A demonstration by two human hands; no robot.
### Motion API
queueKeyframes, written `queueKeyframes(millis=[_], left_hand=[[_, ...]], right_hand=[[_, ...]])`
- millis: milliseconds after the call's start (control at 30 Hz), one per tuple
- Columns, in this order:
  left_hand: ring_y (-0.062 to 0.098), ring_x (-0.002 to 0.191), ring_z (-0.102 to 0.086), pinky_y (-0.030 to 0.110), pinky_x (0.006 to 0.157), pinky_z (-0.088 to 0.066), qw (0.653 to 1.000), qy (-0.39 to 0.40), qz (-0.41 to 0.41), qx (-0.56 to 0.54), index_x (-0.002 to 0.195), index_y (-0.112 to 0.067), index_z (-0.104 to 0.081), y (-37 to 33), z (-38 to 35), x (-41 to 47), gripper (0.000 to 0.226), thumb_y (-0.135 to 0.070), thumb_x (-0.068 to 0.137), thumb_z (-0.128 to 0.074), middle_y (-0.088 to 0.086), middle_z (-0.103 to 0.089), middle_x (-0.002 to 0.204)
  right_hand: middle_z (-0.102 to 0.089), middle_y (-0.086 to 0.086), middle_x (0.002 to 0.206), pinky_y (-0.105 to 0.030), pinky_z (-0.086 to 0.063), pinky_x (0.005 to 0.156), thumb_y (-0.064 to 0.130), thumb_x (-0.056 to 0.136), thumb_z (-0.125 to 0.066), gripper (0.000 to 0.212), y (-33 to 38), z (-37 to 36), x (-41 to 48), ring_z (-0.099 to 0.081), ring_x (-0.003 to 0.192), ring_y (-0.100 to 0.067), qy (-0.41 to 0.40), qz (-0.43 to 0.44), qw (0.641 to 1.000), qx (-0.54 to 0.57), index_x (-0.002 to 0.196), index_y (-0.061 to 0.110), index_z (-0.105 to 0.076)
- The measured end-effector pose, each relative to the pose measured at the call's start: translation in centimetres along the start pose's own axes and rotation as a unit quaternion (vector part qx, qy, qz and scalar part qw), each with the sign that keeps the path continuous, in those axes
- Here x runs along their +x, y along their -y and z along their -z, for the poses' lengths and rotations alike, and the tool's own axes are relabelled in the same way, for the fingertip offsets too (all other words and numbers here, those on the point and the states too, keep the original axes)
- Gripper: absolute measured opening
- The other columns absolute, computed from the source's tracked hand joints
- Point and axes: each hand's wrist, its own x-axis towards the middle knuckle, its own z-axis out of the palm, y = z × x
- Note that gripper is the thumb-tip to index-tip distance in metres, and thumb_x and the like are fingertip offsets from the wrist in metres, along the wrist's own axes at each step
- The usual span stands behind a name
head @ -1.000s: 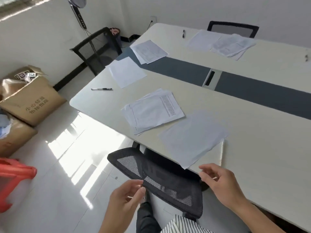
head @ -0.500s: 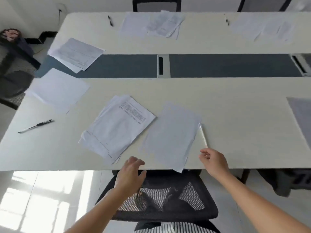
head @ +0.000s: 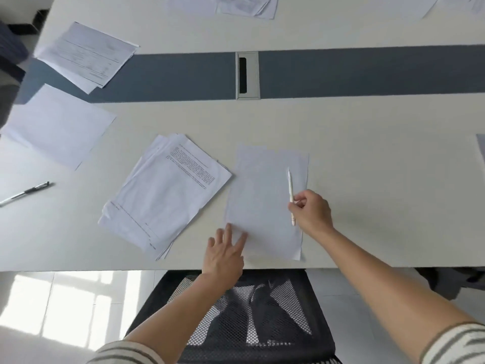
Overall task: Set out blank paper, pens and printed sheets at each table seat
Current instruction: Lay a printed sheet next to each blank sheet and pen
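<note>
A blank sheet point(head: 263, 200) lies squarely at the near seat of the pale table point(head: 367, 179). My right hand point(head: 311, 212) pinches a white pen point(head: 290, 190) that lies over the sheet's right side. With straight fingers, my left hand point(head: 225, 254) presses the sheet's lower left corner. Just left of the blank sheet sits a slanted stack of printed sheets point(head: 165, 195). At the table's left end are another blank sheet point(head: 57, 127), a second printed stack point(head: 86, 55) and a black pen point(head: 25, 193).
A black mesh chair point(head: 244, 313) stands right below me, pushed toward the table edge. A grey strip with a cable slot point(head: 247, 74) runs along the table's middle. More papers point(head: 246, 5) lie at the far side, and a sheet's edge point(head: 481, 148) shows at far right.
My view swung round to face the seat squarely. Both hands came up from above the chair onto the table; the right took hold of the white pen and moved it onto the blank sheet.
</note>
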Motion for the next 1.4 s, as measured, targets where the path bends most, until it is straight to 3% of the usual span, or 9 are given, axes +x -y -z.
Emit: queueKeyframes(millis=[233, 400, 500, 567, 667, 1067, 1233, 1333, 1400], left_hand=[[0.032, 0.127, -0.032, 0.041, 0.102, -0.033, 1.000, 0.005, -0.009, -0.017, 0.147, -0.021, -0.022, -3.2, 0.1, 0.8, 0.056, -0.028, 0.095, -0.042, 0.015, -0.018, 0.151], [0.029, 0.135, -0.028, 0.039, 0.108, -0.031, 0.998, -0.042, -0.023, -0.046, 0.146, -0.022, -0.024, -0.6, 0.4, 1.0, 0.054, -0.027, 0.097, -0.043, 0.011, -0.016, 0.156], [0.032, 0.148, -0.004, 0.043, 0.117, -0.019, 0.999, -0.034, -0.034, -0.018, 0.152, -0.027, -0.012, 1.4, 0.4, 1.5, 0.062, -0.032, 0.099, -0.043, 0.009, 0.006, 0.162], [0.031, 0.149, 0.006, 0.044, 0.119, -0.014, 0.998, -0.010, -0.057, 0.011, 0.153, -0.029, -0.008, 1.8, 0.1, 1.8, 0.062, -0.035, 0.100, -0.040, 0.006, 0.013, 0.162], [0.032, 0.149, 0.011, 0.047, 0.120, -0.007, 0.998, 0.002, -0.066, 0.018, 0.153, -0.029, -0.007, 0.8, -0.2, 2.2, 0.060, -0.037, 0.101, -0.036, 0.004, 0.012, 0.162], [0.033, 0.148, 0.011, 0.048, 0.121, -0.005, 0.998, 0.001, -0.064, 0.016, 0.153, -0.026, -0.007, -2.8, 0.3, 4.2, 0.060, -0.035, 0.101, -0.036, 0.008, 0.011, 0.162], [0.029, 0.150, 0.003, 0.045, 0.120, -0.009, 0.994, -0.087, -0.023, -0.065, 0.151, -0.026, -0.017, 1.2, 2.0, 2.8, 0.058, -0.041, 0.099, -0.038, 0.008, 0.004, 0.163], [0.031, 0.148, -0.012, 0.048, 0.117, -0.021, 0.977, -0.159, 0.079, -0.118, 0.147, -0.023, -0.033, 8.2, 2.9, 1.6, 0.055, -0.039, 0.096, -0.046, 0.011, -0.012, 0.161], [0.033, 0.146, -0.017, 0.049, 0.114, -0.025, 0.969, -0.157, 0.152, -0.113, 0.145, -0.022, -0.038, 13.7, 2.6, 0.9, 0.054, -0.038, 0.095, -0.049, 0.012, -0.018, 0.160]], right_hand=[[-0.071, -0.005, 0.096, -0.035, -0.054, 0.080, 0.024, 0.083, -0.063, 0.018, 2.3, -5.1, 0.8, -0.068, 0.091, -0.029, 0.046, -0.015, 0.998, -0.040, 0.098, 0.013, -0.061], [-0.065, -0.001, 0.105, -0.034, -0.050, 0.079, 0.045, 0.082, -0.069, 0.048, 0.6, -3.4, 0.3, -0.063, 0.100, -0.025, 0.024, 0.052, 0.995, -0.083, 0.118, 0.016, -0.057], [-0.046, -0.005, 0.141, -0.039, -0.045, 0.096, 0.052, 0.081, -0.068, 0.071, -1.8, -2.2, -0.7, -0.039, 0.134, -0.025, 0.013, 0.131, 0.971, -0.198, 0.139, 0.019, -0.044], [-0.019, -0.010, 0.160, -0.040, -0.029, 0.114, 0.057, 0.081, -0.065, 0.086, -3.5, -2.0, -1.0, -0.012, 0.150, -0.026, 0.064, 0.150, 0.947, -0.278, 0.149, 0.019, -0.030], [-0.004, -0.010, 0.164, -0.036, -0.014, 0.121, 0.058, 0.081, -0.064, 0.090, -4.9, -1.4, -0.4, 0.000, 0.152, -0.024, 0.080, 0.168, 0.935, -0.301, 0.152, 0.019, -0.025], [0.003, 0.000, 0.165, -0.035, -0.013, 0.122, 0.053, 0.081, -0.068, 0.090, -5.4, 2.6, 3.3, 0.006, 0.152, -0.016, 0.117, 0.168, 0.934, -0.292, 0.153, 0.023, -0.022], [-0.018, -0.007, 0.162, -0.038, -0.025, 0.116, 0.042, 0.087, -0.065, 0.071, -3.7, 3.3, 1.8, -0.015, 0.150, -0.023, 0.058, 0.181, 0.944, -0.270, 0.148, 0.018, -0.036], [-0.050, -0.004, 0.141, -0.039, -0.044, 0.100, 0.024, 0.087, -0.068, 0.048, -0.4, 2.4, -0.6, -0.049, 0.129, -0.024, -0.020, 0.201, 0.974, -0.106, 0.132, 0.012, -0.055], [-0.060, -0.003, 0.127, -0.036, -0.050, 0.094, 0.019, 0.087, -0.070, 0.043, 2.9, 0.4, -2.5, -0.060, 0.114, -0.020, 0.025, 0.132, 0.990, 0.049, 0.128, 0.012, -0.058]])
